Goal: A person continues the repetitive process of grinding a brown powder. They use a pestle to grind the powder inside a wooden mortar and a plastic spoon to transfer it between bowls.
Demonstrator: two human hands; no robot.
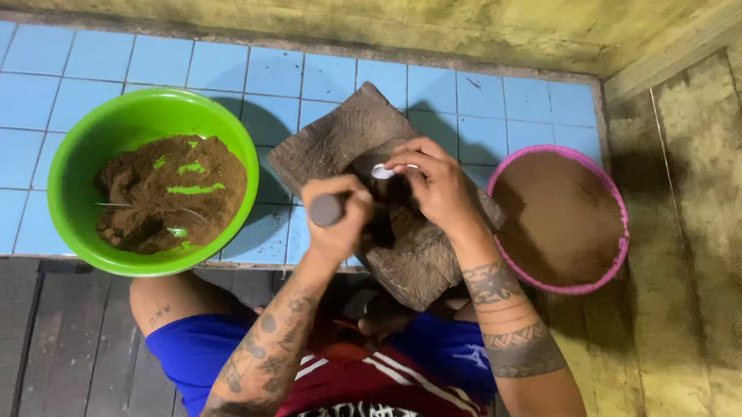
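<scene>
A dark stone grinding slab (341, 135) lies tilted on the blue tiled floor in front of me. My left hand (336, 224) is closed around the end of a dark cylindrical grinding stone (327, 210) over the slab. My right hand (436, 182) rests on the slab beside it and pinches a small white spoon (383, 173) at its fingertips. Left of the slab sits a green bowl (95, 147) holding brown powder. On the right stands a pink-rimmed sieve (612, 208) filled with fine brown powder.
Blue tiles (22, 80) run along a stained yellowish wall (398, 15) at the back and right. Grey wooden planks (42, 344) lie near me on the left. My knees in blue shorts (194, 351) are under the slab's near edge.
</scene>
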